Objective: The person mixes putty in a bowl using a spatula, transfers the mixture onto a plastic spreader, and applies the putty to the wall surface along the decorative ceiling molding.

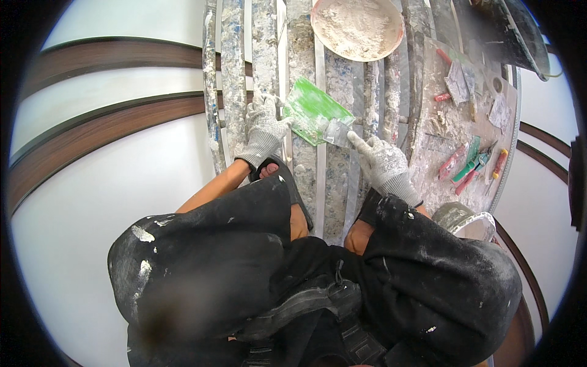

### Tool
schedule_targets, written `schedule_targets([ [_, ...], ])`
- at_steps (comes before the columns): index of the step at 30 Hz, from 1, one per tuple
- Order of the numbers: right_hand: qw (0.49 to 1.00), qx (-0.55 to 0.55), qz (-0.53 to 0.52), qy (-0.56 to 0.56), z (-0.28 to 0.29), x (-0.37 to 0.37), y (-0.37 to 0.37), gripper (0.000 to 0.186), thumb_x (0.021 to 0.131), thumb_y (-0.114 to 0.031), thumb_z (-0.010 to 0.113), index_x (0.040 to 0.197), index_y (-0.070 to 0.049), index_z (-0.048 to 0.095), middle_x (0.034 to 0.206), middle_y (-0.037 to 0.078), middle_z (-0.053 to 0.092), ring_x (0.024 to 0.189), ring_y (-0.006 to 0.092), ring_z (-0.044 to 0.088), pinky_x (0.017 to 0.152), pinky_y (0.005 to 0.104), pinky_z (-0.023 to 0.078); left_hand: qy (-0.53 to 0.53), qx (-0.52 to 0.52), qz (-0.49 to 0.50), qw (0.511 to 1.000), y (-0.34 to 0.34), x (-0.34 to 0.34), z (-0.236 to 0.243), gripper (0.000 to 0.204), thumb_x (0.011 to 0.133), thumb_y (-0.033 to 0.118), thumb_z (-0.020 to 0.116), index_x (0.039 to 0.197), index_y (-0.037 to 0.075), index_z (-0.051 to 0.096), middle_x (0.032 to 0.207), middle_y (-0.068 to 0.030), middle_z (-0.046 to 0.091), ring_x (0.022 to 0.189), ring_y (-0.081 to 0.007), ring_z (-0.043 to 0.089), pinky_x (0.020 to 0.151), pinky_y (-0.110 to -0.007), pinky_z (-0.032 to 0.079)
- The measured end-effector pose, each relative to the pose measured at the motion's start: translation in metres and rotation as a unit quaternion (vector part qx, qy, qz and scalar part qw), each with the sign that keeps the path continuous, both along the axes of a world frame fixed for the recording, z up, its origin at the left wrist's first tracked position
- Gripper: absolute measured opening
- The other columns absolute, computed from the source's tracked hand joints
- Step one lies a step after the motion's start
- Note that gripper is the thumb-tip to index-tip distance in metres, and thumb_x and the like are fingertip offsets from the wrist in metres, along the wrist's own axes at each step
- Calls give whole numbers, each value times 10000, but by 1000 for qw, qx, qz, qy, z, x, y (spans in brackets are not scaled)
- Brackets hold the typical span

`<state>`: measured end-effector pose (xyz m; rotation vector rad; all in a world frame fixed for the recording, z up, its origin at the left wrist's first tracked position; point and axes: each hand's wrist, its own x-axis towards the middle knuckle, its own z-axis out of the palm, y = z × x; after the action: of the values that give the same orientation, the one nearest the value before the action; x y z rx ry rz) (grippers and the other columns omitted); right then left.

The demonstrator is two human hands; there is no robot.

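Note:
Both my hands wear pale knitted work gloves smeared with white. My left hand (265,122) grips the left edge of a green flat plastic board (309,105) coated with white paste. From the right, my right hand (384,160) holds a putty knife (338,132); its broad blade lies against the board's lower right part. The knife's handle is hidden under the glove. Beyond the board sits a round bowl (358,27) filled with off-white powder or plaster.
I squat on plaster-spattered slats (335,196). At right, a dusty board (428,171) carries scrapers, pliers (482,160) and red-handled tools. A dark bucket (513,37) stands at the far right; a whitish bucket (468,221) is beside my right knee. Pale floor with dark curved bands (122,56) shows below.

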<state>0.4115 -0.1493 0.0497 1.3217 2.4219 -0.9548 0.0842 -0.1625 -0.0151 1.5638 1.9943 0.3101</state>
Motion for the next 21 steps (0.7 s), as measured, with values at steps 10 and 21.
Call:
schedule_targets([
  [10, 993, 97, 62, 12, -11, -42, -9, 478, 983, -137, 552, 1460, -137, 524, 1063, 161, 660, 919, 320, 715, 745, 469, 571, 18, 108, -62, 992, -1, -7, 3, 401, 866, 171, 757, 1249, 136, 645, 1257, -176, 553, 1182, -404, 548, 1025, -528, 433],
  [21, 978, 163, 74, 107, -17, -45, 11, 585, 934, -76, 555, 1513, -70, 473, 1099, 165, 688, 1004, 334, 701, 819, 483, 554, 17, 51, -74, 996, -2, -18, -13, 507, 877, 254, 733, 1343, 115, 591, 1392, -260, 494, 1240, -468, 514, 1063, -572, 415],
])
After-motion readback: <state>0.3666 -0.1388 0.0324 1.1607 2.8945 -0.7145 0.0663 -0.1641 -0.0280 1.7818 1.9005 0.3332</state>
